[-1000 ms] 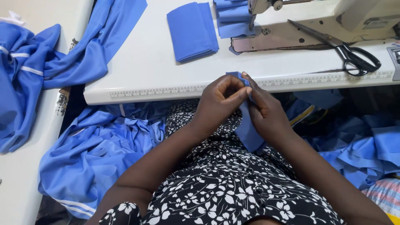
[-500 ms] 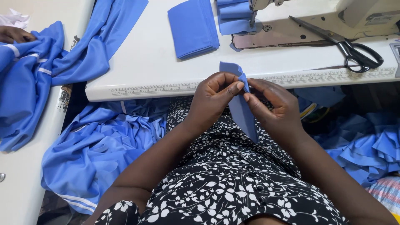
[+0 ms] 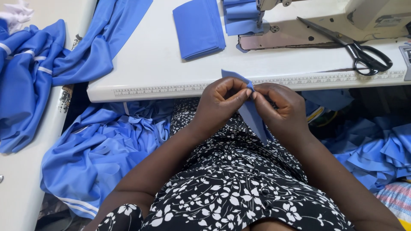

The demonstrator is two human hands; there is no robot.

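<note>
A small strip of blue fabric (image 3: 252,115) hangs between my two hands, just in front of the white sewing table's front edge (image 3: 171,90). My left hand (image 3: 220,100) pinches its top corner with thumb and fingers. My right hand (image 3: 280,105) pinches the same top part from the other side, fingertips touching the left hand's. The strip's lower end hangs down over my black-and-white flowered dress (image 3: 231,188).
A folded blue cloth (image 3: 198,28) lies on the table. Beside it, blue pieces (image 3: 239,17) sit under the sewing machine (image 3: 325,21). Black scissors (image 3: 355,47) rest at the right. Blue garments are heaped at the left (image 3: 30,77), lower left (image 3: 98,158) and right (image 3: 376,149).
The view has shifted slightly. My hands have turned the strip and brought its top corner up between both fingertips; the pinch is now tighter and closer together.
</note>
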